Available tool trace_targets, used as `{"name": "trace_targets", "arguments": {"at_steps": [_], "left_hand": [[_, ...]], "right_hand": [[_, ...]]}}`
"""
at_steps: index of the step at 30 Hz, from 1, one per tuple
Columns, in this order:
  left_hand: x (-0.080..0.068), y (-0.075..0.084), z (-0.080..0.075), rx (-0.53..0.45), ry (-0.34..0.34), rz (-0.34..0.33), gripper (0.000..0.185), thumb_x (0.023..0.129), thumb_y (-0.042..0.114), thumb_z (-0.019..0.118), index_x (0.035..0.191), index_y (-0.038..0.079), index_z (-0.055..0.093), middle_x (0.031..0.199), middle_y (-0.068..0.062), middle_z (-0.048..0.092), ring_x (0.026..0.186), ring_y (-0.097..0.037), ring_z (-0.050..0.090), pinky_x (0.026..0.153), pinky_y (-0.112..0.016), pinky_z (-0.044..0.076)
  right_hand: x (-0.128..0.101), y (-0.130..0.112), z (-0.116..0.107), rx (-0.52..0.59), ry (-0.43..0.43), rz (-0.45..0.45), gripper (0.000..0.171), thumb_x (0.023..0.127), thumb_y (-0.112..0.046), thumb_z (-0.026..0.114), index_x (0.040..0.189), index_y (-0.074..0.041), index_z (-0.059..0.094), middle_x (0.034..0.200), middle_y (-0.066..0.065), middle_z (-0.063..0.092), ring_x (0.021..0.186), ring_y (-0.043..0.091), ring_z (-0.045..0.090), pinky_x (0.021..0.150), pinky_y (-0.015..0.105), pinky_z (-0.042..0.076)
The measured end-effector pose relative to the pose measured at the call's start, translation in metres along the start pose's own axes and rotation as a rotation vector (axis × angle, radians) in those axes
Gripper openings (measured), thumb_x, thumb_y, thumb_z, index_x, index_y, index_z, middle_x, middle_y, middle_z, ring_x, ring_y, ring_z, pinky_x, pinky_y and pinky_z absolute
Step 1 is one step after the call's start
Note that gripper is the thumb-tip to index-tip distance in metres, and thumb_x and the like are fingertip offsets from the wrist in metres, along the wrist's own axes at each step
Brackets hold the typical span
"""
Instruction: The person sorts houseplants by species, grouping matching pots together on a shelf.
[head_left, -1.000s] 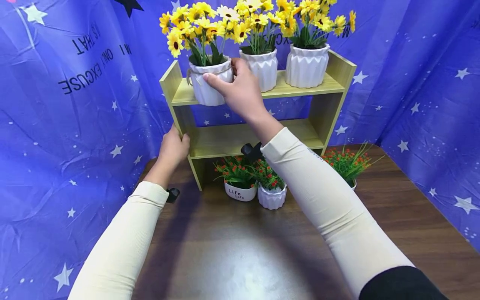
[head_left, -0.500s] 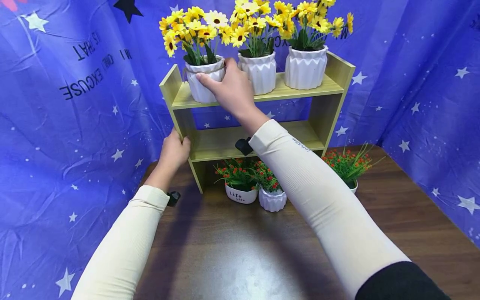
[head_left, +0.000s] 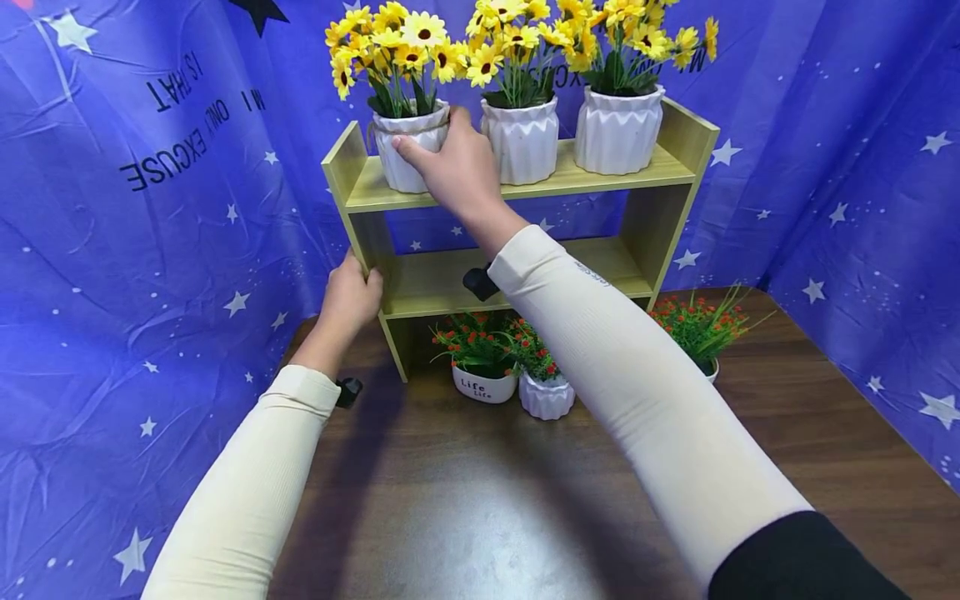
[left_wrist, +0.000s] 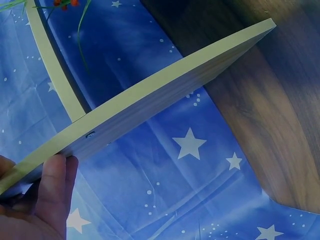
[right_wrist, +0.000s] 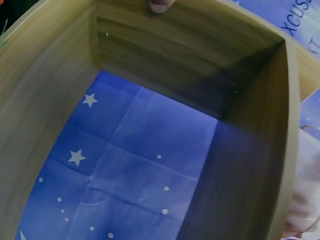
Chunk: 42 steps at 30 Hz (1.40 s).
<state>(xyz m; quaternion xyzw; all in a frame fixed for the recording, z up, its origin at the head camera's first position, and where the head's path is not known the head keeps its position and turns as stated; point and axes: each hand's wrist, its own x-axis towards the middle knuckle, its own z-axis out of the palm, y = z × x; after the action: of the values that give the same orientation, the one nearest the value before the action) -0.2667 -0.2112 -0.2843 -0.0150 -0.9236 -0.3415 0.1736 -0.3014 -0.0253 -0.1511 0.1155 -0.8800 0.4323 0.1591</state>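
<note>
Bright, even light from above; soft glare on the dark table [head_left: 480,533], arm shadows falling across it. Head view bows at its edges; the shelf [right_wrist: 150,30] interior is dim and slightly soft

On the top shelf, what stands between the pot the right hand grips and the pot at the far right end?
One ribbed white pot of yellow flowers, seen in the head view.

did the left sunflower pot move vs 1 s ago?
Yes. The left sunflower pot, in the right hand grip, went from overhanging the shelf front edge back onto the top board.
</note>
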Motion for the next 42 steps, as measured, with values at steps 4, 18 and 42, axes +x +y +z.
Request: {"name": "trace_targets", "arguments": {"at_steps": [4,18,42], "left_hand": [[0.000,0.001,0.001,0.009,0.006,-0.001,0.033,0.099,0.012,0.045,0.127,-0.006,0.047,0.119,-0.035,0.060,0.115,-0.050,0.056,0.097,-0.058,0.042],[0.001,0.000,-0.001,0.020,-0.017,0.006,0.035,0.099,0.014,0.043,0.128,-0.006,0.045,0.118,-0.035,0.061,0.113,-0.049,0.058,0.095,-0.058,0.044],[-0.002,0.001,0.001,0.022,-0.004,-0.007,0.035,0.099,0.014,0.043,0.129,-0.004,0.046,0.122,-0.033,0.060,0.115,-0.049,0.056,0.096,-0.058,0.043]], "right_hand": [[-0.011,0.007,-0.007,0.116,-0.001,-0.080,0.085,0.088,-0.051,0.070,0.151,-0.011,0.031,0.137,0.007,0.054,0.119,0.016,0.052,0.096,0.026,0.042],[-0.080,0.052,-0.020,0.350,0.190,-0.293,0.056,0.085,-0.026,0.080,0.131,-0.004,0.058,0.134,0.006,0.060,0.121,0.012,0.057,0.092,0.023,0.049],[-0.180,0.193,-0.031,0.381,0.290,-0.042,0.053,0.087,-0.017,0.078,0.132,0.002,0.056,0.129,0.018,0.061,0.114,0.034,0.060,0.092,0.045,0.049]]}}
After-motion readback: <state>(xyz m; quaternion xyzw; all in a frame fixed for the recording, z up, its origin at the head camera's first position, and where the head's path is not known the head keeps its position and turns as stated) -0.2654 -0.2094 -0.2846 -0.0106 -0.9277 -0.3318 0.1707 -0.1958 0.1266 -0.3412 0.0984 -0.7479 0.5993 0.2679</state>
